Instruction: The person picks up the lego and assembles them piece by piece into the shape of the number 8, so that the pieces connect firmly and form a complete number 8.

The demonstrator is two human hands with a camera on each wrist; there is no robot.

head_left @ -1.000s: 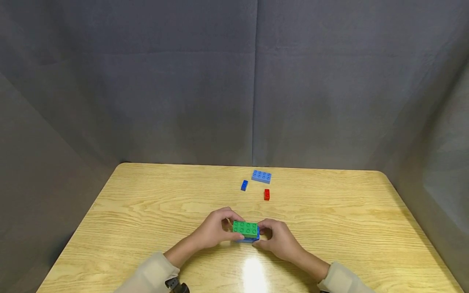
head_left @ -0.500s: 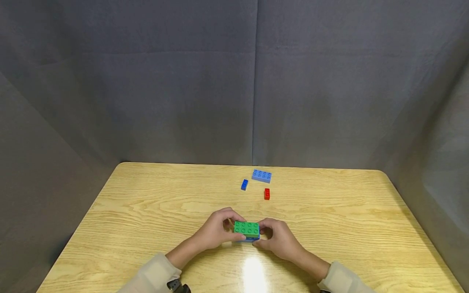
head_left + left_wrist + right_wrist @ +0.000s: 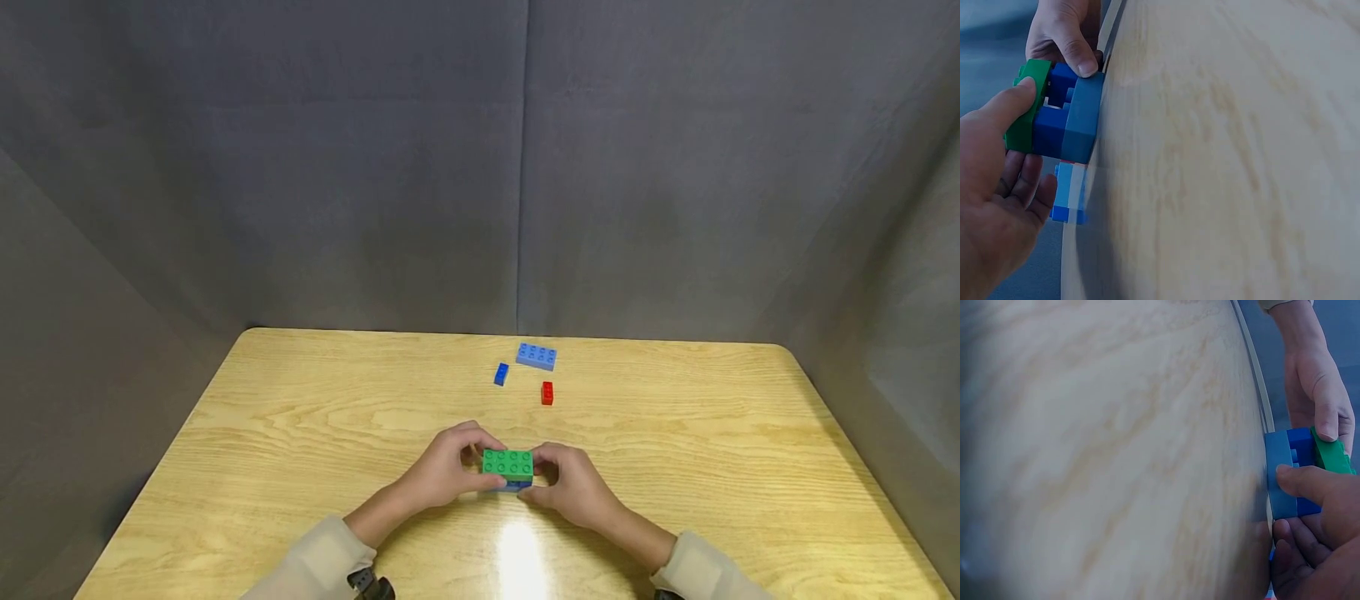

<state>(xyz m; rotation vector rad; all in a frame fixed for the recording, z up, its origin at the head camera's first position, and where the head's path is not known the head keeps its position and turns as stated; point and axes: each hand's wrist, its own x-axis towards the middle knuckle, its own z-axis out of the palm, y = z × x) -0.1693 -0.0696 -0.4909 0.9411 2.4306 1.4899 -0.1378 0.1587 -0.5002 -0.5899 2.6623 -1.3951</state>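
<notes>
In the head view my left hand point(image 3: 442, 471) pinches a green toy brick point(image 3: 507, 463) between thumb and fingers. The green one lies studs up on a stack near the table's front. My right hand point(image 3: 570, 487) grips the stack's right end. Seen from the left wrist, the bottom piece is a long light blue brick point(image 3: 1082, 119), with my right thumb on its side. Two small dark blue bricks, one nearer point(image 3: 1049, 129) and one farther point(image 3: 1063, 75), stand on it with a gap between. The green brick sits over both; whether it is fully pressed down I cannot tell.
Farther back on the wooden table point(image 3: 337, 400) lie a long light blue brick point(image 3: 536, 357), a small dark blue brick point(image 3: 501, 374) and a small red brick point(image 3: 547, 393). A dark grey curtain point(image 3: 375, 183) hangs behind and at both sides.
The green brick has shifted slightly right with my left hand, and now lines up more closely over the bricks below. My right hand has barely moved.
</notes>
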